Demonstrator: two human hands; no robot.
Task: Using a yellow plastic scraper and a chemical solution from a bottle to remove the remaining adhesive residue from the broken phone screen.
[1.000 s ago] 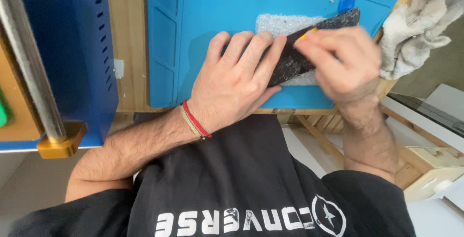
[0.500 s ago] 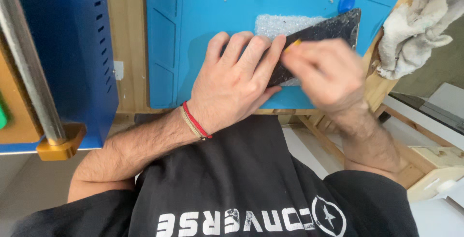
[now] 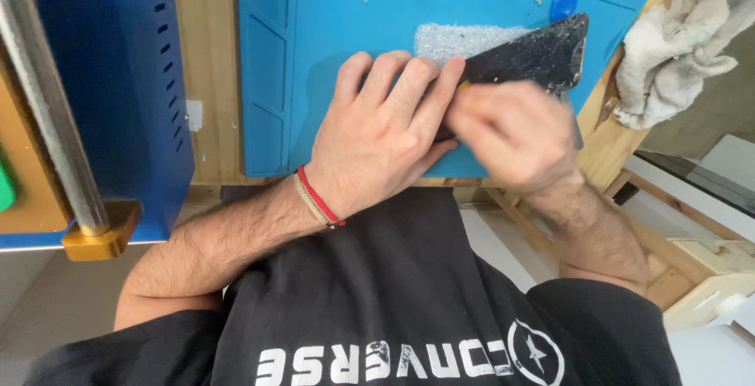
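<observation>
The left hand (image 3: 385, 130) lies flat, fingers spread, pressing the near end of a dark cracked panel (image 3: 535, 55) onto the blue mat (image 3: 346, 16) on the table. The right hand (image 3: 515, 134), blurred, pinches a small yellow tool (image 3: 465, 84) at the panel's edge. The panel looks thin, stiff and brittle; best held by its edges.

The right hand (image 3: 515, 138) is blurred by motion, its fingers indistinct, and only a yellow sliver of whatever it grips (image 3: 464, 85) shows. The left hand (image 3: 377, 130) hides the near end of the dark flat panel (image 3: 535, 57). At far right, the pale cloth (image 3: 676, 55) runs off frame.
</observation>
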